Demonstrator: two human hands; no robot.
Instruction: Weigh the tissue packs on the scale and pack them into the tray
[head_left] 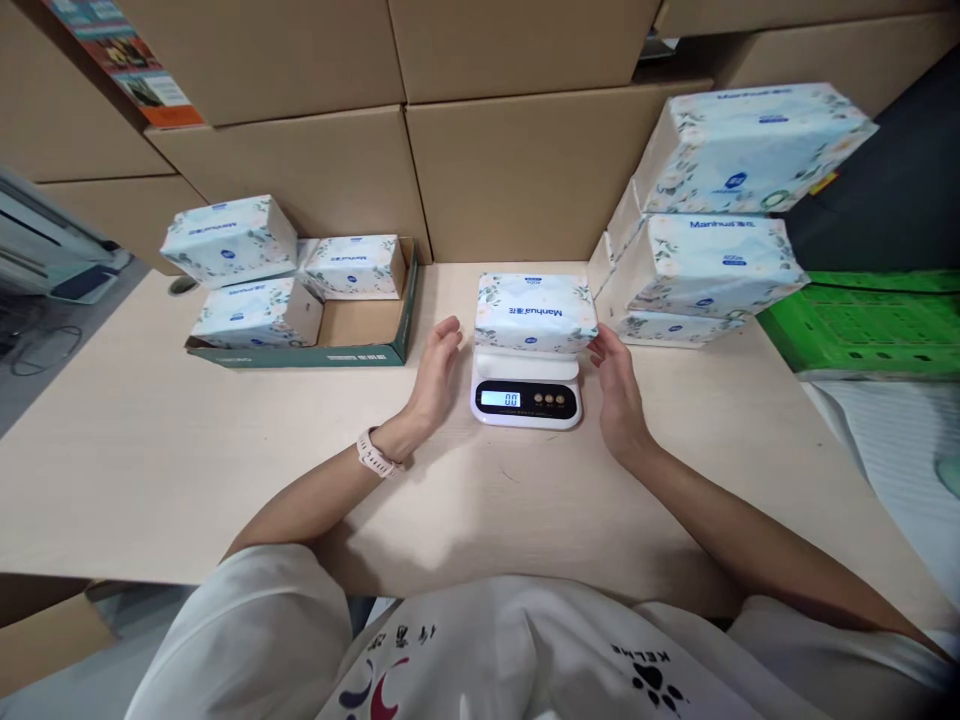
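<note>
A pack of tissues in pale blue floral wrapping sits at the top of a small white kitchen scale, over its weighing plate. The scale's lit display reads 0.0. To the left, my left hand is open, fingers apart from the pack, with a pale watch band on the wrist. My right hand is open too, its fingertips at the pack's right end and seeming to touch it. Whether the pack rests fully on the plate is hard to see.
On the left, a shallow green cardboard tray holds several tissue packs. More packs are stacked at the right. Large cardboard boxes form a wall behind the table. A green plastic crate stands beyond the right edge.
</note>
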